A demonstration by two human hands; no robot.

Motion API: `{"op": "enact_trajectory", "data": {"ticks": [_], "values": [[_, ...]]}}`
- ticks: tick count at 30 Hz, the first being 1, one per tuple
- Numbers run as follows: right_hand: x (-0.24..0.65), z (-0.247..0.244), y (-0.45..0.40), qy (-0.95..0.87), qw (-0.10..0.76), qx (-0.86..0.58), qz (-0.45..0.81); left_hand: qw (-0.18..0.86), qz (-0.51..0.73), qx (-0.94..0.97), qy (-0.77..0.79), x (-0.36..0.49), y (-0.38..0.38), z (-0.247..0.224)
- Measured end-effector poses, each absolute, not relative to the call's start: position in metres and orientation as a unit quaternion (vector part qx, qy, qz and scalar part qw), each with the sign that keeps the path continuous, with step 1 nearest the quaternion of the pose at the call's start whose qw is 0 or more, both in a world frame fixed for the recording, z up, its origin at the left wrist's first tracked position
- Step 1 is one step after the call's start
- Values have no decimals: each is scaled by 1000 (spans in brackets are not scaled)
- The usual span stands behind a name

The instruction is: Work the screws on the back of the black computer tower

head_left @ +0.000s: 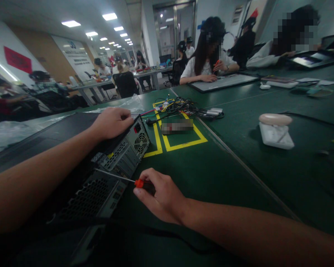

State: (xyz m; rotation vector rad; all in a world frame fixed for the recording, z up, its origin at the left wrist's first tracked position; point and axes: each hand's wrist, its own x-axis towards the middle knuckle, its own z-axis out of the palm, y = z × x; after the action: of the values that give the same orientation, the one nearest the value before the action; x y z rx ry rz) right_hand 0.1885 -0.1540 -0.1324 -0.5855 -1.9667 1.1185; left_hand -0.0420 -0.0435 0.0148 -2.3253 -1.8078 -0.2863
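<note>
A dark computer case [119,157] lies on the green table at my left, its rear panel with fan grille and ports turned toward the right. My left hand [113,121] rests on its upper side near the back corner, fingers curled against it; the fingertips are partly hidden. A screwdriver [139,183] with an orange and dark handle is gripped in my right hand [165,194]. Its long thin shaft points left, and the tip reaches the edge of the rear panel. Whether the tip sits in a screw is too small to make out.
Tangled cables [180,106] lie beyond the case, near a blurred-out box [176,127] inside yellow tape [186,145]. At right stands a white open case [276,135]. Across the table a person [208,55] works over a flat panel [225,82]. Clear plastic sheeting [128,104] lies behind the case.
</note>
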Motion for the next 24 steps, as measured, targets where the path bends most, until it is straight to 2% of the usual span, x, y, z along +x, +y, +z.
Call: {"op": "enact_trajectory", "data": {"ticks": [14,24], "values": [[189,-131,-152,-791,404,-216,405,91,-94,-777,-616,-41,-44,13],[189,-132,-152,-779,388,-247,426,156,7,-707,-690,-29,-52,19]]}}
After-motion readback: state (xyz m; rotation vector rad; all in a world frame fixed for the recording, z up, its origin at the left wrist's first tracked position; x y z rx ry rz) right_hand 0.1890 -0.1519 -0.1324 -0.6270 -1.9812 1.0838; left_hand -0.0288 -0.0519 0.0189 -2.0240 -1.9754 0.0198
